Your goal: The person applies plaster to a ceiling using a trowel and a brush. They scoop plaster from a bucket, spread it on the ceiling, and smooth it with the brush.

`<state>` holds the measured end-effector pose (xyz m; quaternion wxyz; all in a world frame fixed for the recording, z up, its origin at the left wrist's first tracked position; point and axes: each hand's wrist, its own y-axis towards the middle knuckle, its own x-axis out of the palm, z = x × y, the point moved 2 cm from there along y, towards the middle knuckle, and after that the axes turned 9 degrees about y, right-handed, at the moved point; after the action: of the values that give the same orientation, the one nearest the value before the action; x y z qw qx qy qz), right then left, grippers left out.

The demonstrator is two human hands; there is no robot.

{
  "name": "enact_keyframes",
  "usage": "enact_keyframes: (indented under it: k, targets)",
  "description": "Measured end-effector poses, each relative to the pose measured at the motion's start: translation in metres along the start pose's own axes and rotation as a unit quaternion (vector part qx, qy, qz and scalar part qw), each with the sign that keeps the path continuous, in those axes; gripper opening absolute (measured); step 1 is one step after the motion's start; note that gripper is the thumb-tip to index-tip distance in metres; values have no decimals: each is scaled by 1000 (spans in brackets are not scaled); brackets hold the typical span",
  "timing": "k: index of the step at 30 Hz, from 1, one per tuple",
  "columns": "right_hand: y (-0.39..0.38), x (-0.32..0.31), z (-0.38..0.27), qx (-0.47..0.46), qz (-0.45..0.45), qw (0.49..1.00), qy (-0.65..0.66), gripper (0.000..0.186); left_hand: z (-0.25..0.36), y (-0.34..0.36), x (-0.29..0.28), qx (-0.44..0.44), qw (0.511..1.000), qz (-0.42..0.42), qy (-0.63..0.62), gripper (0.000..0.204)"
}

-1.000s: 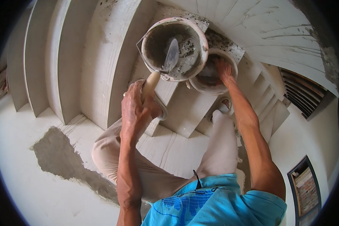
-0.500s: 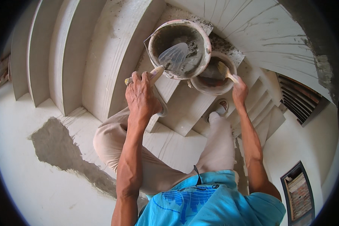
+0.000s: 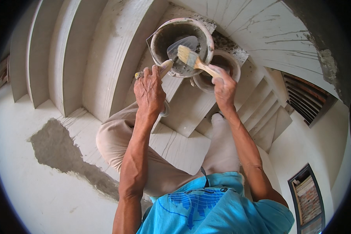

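Note:
My left hand is closed around the handle of a trowel, whose rounded grey blade reaches over the larger bucket. That bucket has a pale, smeared rim and grey wet mortar inside. In my right hand is a paintbrush with a wooden handle. Its pale bristles point left, above the bucket's near side and close to the trowel's neck. I cannot tell whether brush and trowel touch. A smaller bucket stands just behind my right hand, which partly hides it.
Stair steps rise on the left, and more steps descend on the right. A streaked white wall curves behind the buckets. Grey mortar patches mark the wall at lower left. My bent knee is beside the steps.
My right hand has lifted the paintbrush out of the smaller bucket and brought it left over the larger one. My left hand, still holding the trowel, has shifted slightly right.

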<state>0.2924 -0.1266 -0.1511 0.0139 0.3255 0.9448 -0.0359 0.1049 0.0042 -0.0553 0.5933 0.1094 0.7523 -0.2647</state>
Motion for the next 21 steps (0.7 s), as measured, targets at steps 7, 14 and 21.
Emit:
enact_keyframes:
  k: [7,14,21]
  targets:
    - [37,-7,23,-64,55,988,-132,35,-4,-4,-4,18,1000,7,10,45]
    - [29,14,18,-161,-10,976,-143,32,-5,-1,-10,42,998,35,26,47]
    - [37,6,-3,-136,-6,985,-106,33,-15,-5,-13,33,998,38,26,45]
